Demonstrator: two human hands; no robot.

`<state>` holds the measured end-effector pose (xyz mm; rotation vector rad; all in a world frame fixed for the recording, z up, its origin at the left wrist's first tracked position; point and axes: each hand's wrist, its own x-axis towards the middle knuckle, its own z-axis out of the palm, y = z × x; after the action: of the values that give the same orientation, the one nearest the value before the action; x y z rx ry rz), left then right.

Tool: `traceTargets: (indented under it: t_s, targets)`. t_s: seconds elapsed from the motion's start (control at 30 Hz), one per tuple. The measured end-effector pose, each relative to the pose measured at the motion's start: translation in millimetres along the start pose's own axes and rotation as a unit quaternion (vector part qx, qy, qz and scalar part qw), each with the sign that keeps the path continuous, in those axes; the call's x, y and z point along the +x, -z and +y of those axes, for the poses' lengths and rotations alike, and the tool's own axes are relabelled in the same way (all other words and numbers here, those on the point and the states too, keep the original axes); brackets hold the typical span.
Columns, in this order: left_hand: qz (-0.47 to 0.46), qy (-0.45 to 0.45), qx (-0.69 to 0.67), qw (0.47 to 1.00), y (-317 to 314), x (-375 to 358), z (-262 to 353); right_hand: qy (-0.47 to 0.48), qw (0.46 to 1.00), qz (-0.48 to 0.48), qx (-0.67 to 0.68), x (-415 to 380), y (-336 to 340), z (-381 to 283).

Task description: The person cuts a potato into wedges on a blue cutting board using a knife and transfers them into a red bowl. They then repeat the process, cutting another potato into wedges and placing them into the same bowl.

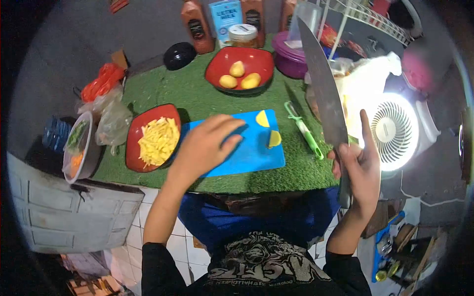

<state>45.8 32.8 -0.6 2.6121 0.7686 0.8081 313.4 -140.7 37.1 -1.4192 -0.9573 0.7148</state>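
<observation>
In my right hand is a large kitchen knife, held by its handle with the blade pointing up and the index finger stretched out. My left hand hovers over or rests on the left part of a blue cutting board, thumb and fingers apart, with nothing visible in it. Two cut potato pieces lie near the board's right edge. Left of that hand, a red square bowl holds a heap of potato strips. A green-and-white peeler lies right of the board.
Behind the board, a red bowl holds three peeled potatoes. A lit white fan stands at the right, by a purple container. Plastic bags and a white basin with vegetables are at the left. Green turf mat covers the table.
</observation>
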Motion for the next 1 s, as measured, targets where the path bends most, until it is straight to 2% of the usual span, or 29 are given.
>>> traceTargets:
  t_s: [0.13, 0.17, 0.23, 0.27, 0.33, 0.4, 0.47, 0.57, 0.67, 0.7, 0.73, 0.77, 0.8, 0.87, 0.9, 0.93, 1.0]
  targets:
    - [-0.091, -0.078, 0.014, 0.993, -43, 38, 12, -0.049, 0.997, 0.062, -0.003, -46, 41, 30]
    - [-0.144, -0.099, 0.028, 0.984, -49, 48, 11, -0.053, 0.996, 0.074, -0.001, -59, 49, 33]
    - [-0.221, -0.134, 0.046, 0.965, -57, 62, 9, -0.104, 0.977, 0.188, -0.014, -81, 64, 39]
    - [-0.227, -0.142, 0.044, 0.962, -59, 66, 7, -0.107, 0.974, 0.198, -0.011, -95, 76, 43]
    - [-0.289, -0.148, 0.034, 0.945, -60, 73, 2, -0.059, 0.986, 0.153, 0.014, -126, 110, 55]
    - [-0.28, -0.159, 0.016, 0.947, -57, 82, 4, -0.072, 0.983, 0.166, -0.005, -154, 136, 61]
    - [-0.338, -0.157, 0.01, 0.928, -54, 95, 6, -0.079, 0.981, 0.173, -0.026, -176, 150, 66]
    - [-0.324, -0.18, -0.017, 0.929, -64, 97, -9, -0.089, 0.989, 0.114, 0.006, -200, 158, 80]
    - [-0.326, -0.206, -0.034, 0.922, -64, 106, -5, -0.138, 0.986, 0.083, 0.038, -184, 133, 73]
    - [-0.329, -0.18, -0.033, 0.926, -63, 106, -4, -0.136, 0.985, 0.099, 0.034, -178, 124, 72]
    - [-0.333, -0.151, -0.03, 0.93, -60, 105, -4, -0.177, 0.98, 0.085, 0.041, -170, 115, 71]
    - [-0.304, -0.169, -0.035, 0.937, -57, 104, -5, -0.215, 0.973, 0.069, 0.049, -162, 109, 69]
    - [-0.306, -0.176, -0.036, 0.935, -52, 102, -2, -0.214, 0.972, 0.077, 0.051, -156, 105, 66]
    - [-0.241, -0.019, -0.116, 0.963, -37, 91, 1, -0.238, 0.971, 0.026, 0.015, -145, 99, 65]
    - [-0.175, -0.052, -0.113, 0.977, -32, 83, -2, -0.236, 0.971, 0.011, 0.02, -142, 98, 69]
    - [-0.174, -0.04, -0.104, 0.978, -28, 72, -3, -0.237, 0.971, -0.003, 0.025, -139, 96, 72]
    - [-0.074, 0.132, -0.154, 0.976, -20, 47, -3, -0.21, 0.977, -0.025, -0.019, -130, 91, 76]
